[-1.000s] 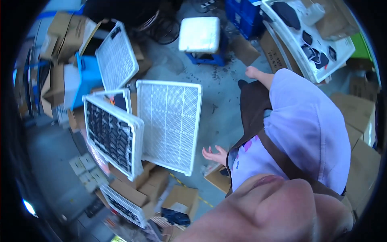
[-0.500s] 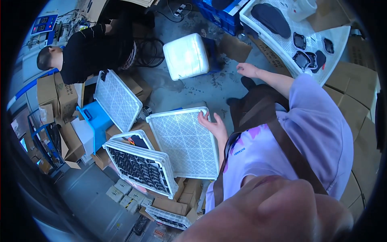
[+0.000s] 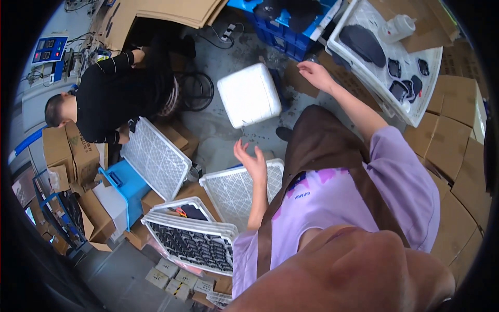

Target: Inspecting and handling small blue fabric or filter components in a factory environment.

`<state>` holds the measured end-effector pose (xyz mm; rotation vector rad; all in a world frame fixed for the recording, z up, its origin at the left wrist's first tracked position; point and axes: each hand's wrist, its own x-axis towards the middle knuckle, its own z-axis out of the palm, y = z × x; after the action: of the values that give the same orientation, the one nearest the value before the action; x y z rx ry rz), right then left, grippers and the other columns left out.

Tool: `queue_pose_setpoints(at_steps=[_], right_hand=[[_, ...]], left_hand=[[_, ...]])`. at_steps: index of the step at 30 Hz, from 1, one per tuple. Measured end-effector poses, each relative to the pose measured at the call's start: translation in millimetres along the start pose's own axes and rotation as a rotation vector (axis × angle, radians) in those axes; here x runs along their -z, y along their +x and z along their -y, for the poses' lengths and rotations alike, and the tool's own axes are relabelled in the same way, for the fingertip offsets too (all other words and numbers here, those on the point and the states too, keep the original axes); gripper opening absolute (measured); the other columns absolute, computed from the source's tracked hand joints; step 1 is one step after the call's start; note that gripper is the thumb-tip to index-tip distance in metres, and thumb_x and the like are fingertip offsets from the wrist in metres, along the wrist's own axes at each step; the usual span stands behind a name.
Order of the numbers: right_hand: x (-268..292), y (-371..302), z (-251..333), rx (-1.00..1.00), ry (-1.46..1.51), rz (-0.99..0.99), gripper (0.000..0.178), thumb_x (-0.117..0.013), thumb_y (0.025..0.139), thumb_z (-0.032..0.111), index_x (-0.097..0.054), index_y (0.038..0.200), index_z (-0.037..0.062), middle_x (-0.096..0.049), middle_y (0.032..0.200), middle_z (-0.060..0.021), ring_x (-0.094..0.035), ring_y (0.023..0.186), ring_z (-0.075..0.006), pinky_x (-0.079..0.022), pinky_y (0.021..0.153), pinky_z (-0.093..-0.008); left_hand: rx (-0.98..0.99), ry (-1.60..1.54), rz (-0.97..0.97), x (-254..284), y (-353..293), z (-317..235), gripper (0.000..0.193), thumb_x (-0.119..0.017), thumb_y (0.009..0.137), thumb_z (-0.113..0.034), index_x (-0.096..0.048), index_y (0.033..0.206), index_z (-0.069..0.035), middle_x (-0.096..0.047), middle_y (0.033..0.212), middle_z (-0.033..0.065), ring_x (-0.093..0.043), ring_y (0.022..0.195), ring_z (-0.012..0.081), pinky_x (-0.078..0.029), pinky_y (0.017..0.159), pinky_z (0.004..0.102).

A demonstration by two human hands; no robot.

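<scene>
The square white-topped stool [image 3: 249,96] stands on the floor [image 3: 205,127], nearer the person's two bare hands than half a second ago. The left hand [image 3: 252,161], empty with fingers parted and curled, now reaches past the upright white grid tray [image 3: 223,191] whose edge it overlapped before. The right hand [image 3: 314,76], loosely open and holding nothing I can see, has swung farther out toward the blue crate [image 3: 280,39]. A co-worker [image 3: 119,99] in black now has a hand by the leaning white tray [image 3: 156,158].
</scene>
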<state>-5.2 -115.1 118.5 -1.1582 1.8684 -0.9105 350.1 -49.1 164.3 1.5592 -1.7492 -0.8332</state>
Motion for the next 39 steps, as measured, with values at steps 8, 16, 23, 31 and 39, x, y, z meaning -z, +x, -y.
queue_pose_setpoints(at_steps=[8,16,23,31,39], right_hand=[[28.8,117.9,22.9,0.108,-0.392,-0.521,0.02,-0.064,0.085,0.014,-0.067,0.103,0.0055,-0.064,0.102,-0.0086,-0.063,0.082,-0.0264,-0.051,0.074,-0.0348],[30.3,150.8,7.3,-0.011,-0.545,-0.516,0.013,-0.066,0.083,0.015,-0.066,0.093,0.0074,-0.062,0.092,-0.0081,-0.063,0.08,-0.0291,-0.051,0.072,-0.0371],[39.4,149.8,8.4,-0.061,-0.575,-0.362,0.014,-0.065,0.084,0.017,-0.067,0.096,0.01,-0.064,0.094,-0.0066,-0.064,0.077,-0.0271,-0.051,0.069,-0.0348],[56.8,156.0,13.5,-0.108,0.013,-0.614,0.031,-0.058,0.088,0.013,-0.063,0.119,0.0087,-0.065,0.107,-0.0124,-0.067,0.081,-0.028,-0.053,0.073,-0.0354],[53.1,174.5,0.4,-0.15,0.09,-0.628,0.059,-0.067,0.081,0.016,-0.045,0.135,0.0056,-0.062,0.117,-0.0166,-0.062,0.103,-0.029,-0.051,0.086,-0.0375]], left_hand=[[0.051,0.076,0.108,-13.8,51.8,-8.5,0.061,-0.058,0.08,0.004,-0.037,0.138,0.0,-0.036,0.138,0.0205,-0.054,0.106,0.0291,-0.044,0.096,0.0381],[0.041,0.015,0.14,-48.3,95.6,-41.5,0.06,-0.059,0.08,0.005,-0.038,0.136,-0.001,-0.037,0.137,0.0196,-0.053,0.108,0.03,-0.045,0.097,0.0381],[0.029,0.012,0.172,-63.2,133.8,-50.5,0.06,-0.061,0.08,0.005,-0.039,0.135,0.0,-0.037,0.137,0.0197,-0.053,0.11,0.0318,-0.045,0.098,0.0382],[0.027,0.004,0.21,-76.3,154.4,-60.5,0.058,-0.06,0.08,0.005,-0.039,0.134,0.002,-0.037,0.138,0.0214,-0.053,0.111,0.0336,-0.046,0.098,0.0388],[0.116,0.049,0.114,-68.3,139.7,-45.3,0.06,-0.06,0.077,0.002,-0.041,0.134,-0.001,-0.038,0.138,0.0221,-0.051,0.116,0.0348,-0.047,0.097,0.0393]])
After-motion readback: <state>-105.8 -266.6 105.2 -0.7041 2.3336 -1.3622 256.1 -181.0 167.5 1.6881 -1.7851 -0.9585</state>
